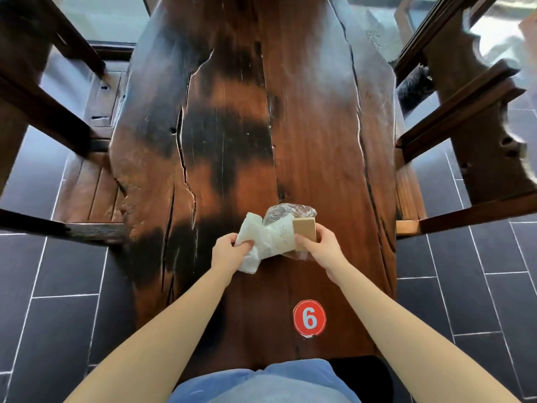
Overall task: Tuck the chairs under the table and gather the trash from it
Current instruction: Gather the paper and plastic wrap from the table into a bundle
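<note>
A long dark wooden table (319, 126) runs away from me. Near its front end lies a small heap of trash. My left hand (229, 248) grips crumpled white paper (252, 237). My right hand (318, 242) holds a small brown cardboard box (305, 232). Behind them lies a crumpled clear plastic bag (287, 212), touching both. Dark wooden chairs stand along both sides: a left chair (87, 187) and a right chair (476, 158), their seats partly under the table edge.
A red round sticker with the number 6 (309, 317) is stuck to the table near me. The floor (465, 286) is dark tile with pale grout. Another chair (104, 94) stands further back on the left.
</note>
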